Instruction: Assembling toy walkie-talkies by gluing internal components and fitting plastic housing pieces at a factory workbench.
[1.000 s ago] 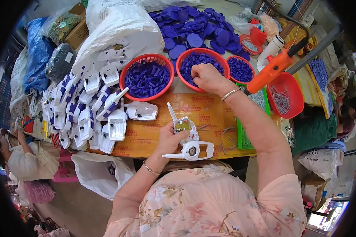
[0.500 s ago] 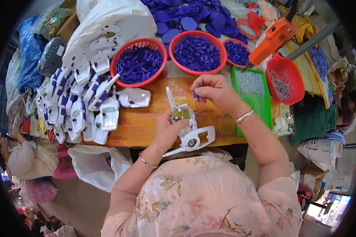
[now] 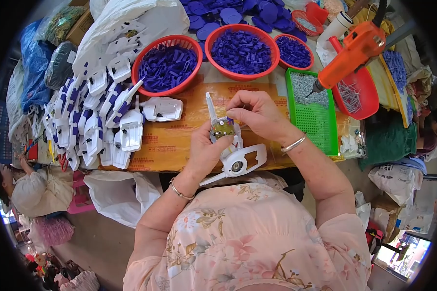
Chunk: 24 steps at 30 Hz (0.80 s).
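My left hand (image 3: 205,148) grips a white plastic housing (image 3: 238,163) with a long narrow stem, a looped frame and a round metal-looking part at its lower end. The thumb lies by a yellow-green circuit board (image 3: 222,129) set in the housing. Pinched between thumb and finger of my right hand (image 3: 257,114) is a small purple plastic piece (image 3: 229,120), held at the board's upper right edge. Whether the piece touches the housing I cannot tell. A loose white half-shell (image 3: 163,109) lies on the table to the left of my hands.
Many white shells with purple parts (image 3: 93,131) are heaped at left. Red baskets of purple pieces (image 3: 241,52) stand at the back. An orange electric screwdriver (image 3: 352,53) hangs over a green tray (image 3: 313,127) of screws and a red scoop (image 3: 357,92). Another person (image 3: 36,189) sits far left.
My right hand has brought the purple piece down and left to the circuit board in the housing. The orange screwdriver has swung to the right.
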Motion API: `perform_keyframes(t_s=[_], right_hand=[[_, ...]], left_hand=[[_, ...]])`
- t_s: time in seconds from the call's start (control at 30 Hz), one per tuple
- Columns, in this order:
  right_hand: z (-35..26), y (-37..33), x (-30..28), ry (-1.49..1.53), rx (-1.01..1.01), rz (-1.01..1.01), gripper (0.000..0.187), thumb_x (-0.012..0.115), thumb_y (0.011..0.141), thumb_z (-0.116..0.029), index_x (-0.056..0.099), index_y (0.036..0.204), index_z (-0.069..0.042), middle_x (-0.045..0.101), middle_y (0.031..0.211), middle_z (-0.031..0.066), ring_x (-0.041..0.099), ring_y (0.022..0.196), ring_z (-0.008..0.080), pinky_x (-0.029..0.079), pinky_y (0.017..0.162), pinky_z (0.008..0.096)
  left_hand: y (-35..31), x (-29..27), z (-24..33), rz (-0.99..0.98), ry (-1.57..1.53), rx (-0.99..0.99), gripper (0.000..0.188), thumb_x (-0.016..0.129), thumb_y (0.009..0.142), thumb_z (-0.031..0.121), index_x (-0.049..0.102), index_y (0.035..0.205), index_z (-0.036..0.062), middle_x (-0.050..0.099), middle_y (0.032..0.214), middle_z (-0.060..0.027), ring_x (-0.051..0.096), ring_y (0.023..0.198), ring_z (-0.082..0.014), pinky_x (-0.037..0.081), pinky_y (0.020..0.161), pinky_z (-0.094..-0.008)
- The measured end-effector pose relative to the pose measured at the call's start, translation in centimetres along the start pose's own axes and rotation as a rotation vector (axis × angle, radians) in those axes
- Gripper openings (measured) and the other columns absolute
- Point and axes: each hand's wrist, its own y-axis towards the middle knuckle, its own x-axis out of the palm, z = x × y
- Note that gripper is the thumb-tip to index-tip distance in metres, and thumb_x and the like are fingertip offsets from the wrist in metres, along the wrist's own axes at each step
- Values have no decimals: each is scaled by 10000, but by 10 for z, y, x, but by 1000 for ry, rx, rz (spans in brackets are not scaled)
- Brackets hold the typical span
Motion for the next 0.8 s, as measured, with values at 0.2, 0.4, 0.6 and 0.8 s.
perform_keyframes(t_s=[0.2,0.4,0.6,0.8], right_hand=[[4,6,1,-45,-14,-20,41,601,846,-30,609,865,5,585,795,-22,511,743,35,439,652,204],[4,7,1,-60,-16,-23,39,595,850,-30,609,864,4,587,801,-22,508,744,34,439,652,203],[-4,6,4,-25,-9,10,46,588,856,-34,610,868,4,588,803,-18,510,745,38,440,654,206],[-5,8,2,-118,-43,-33,61,586,852,-35,608,873,18,592,807,-3,518,760,53,444,672,217]], left_hand=[[1,-1,-1,-4,-20,10,256,610,777,-21,599,1032,4,659,902,-40,618,785,-89,514,706,-248],[3,-3,-3,1,-5,18,255,616,773,-19,600,1027,6,660,897,-38,617,781,-86,514,704,-249],[3,-1,-2,-8,1,24,258,614,770,-19,600,1026,7,661,902,-37,616,786,-86,515,706,-252],[3,-1,-2,-9,28,21,267,607,767,-26,599,1033,6,662,913,-41,618,799,-88,516,717,-253]])
